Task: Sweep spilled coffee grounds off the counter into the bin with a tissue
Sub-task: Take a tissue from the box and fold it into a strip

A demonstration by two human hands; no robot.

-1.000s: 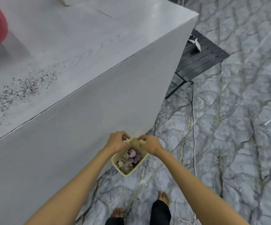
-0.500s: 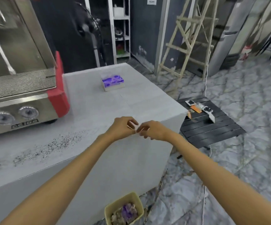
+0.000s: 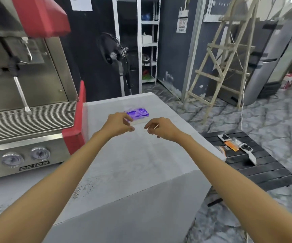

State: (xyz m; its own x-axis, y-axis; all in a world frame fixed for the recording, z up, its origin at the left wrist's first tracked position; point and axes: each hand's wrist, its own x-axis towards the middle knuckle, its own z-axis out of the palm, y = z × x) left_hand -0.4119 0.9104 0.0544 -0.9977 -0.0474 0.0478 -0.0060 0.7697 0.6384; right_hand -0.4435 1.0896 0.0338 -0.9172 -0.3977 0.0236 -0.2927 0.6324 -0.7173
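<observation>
Both my arms reach forward over the white counter [image 3: 141, 163]. My left hand [image 3: 119, 122] hovers with loosely curled fingers just in front of the purple tissue pack [image 3: 139, 113], its fingertips overlapping the pack's near left corner; whether they touch it I cannot tell. A little to the right, my right hand [image 3: 161, 128] is also loosely curled and holds nothing. Dark coffee grounds [image 3: 84, 188] lie scattered near the counter's front edge, partly hidden under my left forearm. The bin is out of view.
A steel and red espresso machine [image 3: 28, 106] fills the counter's left side. A low black slatted table [image 3: 257, 165] with small packets stands on the floor to the right. A standing fan [image 3: 114, 53], shelves and a wooden ladder [image 3: 224, 64] stand behind.
My hands left the rim of the bin on the floor and rose over the counter, then moved forward to the tissue pack. The view lifted, so the bin dropped out of sight.
</observation>
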